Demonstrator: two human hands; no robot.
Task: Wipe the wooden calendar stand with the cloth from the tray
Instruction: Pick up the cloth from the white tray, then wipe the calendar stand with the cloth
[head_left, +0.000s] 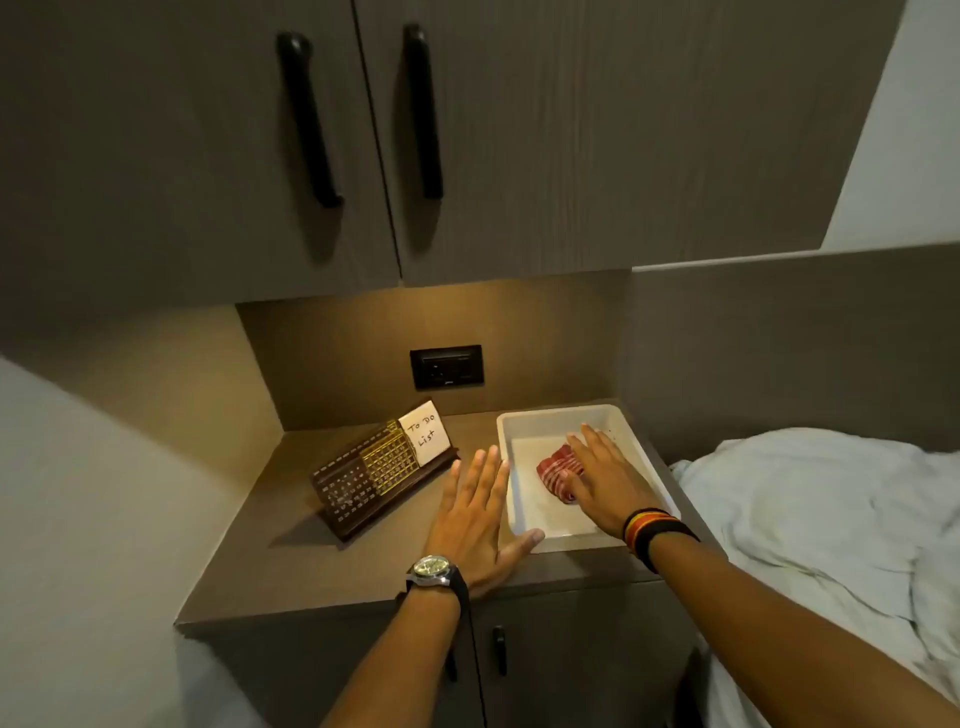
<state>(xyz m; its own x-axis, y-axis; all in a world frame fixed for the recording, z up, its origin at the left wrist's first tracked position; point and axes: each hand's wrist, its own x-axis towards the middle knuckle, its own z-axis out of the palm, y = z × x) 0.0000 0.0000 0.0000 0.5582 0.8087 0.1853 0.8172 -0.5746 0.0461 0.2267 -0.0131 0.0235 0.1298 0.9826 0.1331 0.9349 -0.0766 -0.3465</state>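
The wooden calendar stand (366, 480) leans on the left of the countertop, dark brown with gold grids and a white "To Do List" note at its right end. A white tray (550, 415) sits to its right. Inside lies a folded red and white striped cloth (556, 470). My right hand (605, 475) lies flat over the cloth's right part with fingers spread; a grip on it does not show. My left hand (480, 525) rests flat on the counter between stand and tray, thumb touching the tray's near left corner, holding nothing.
A black wall socket (447, 367) sits on the back panel above the counter. Cupboard doors with black handles (309, 119) hang overhead. A bed with pale crumpled sheets (821, 514) adjoins the counter on the right. Lower cabinet doors are below the counter edge (363, 605).
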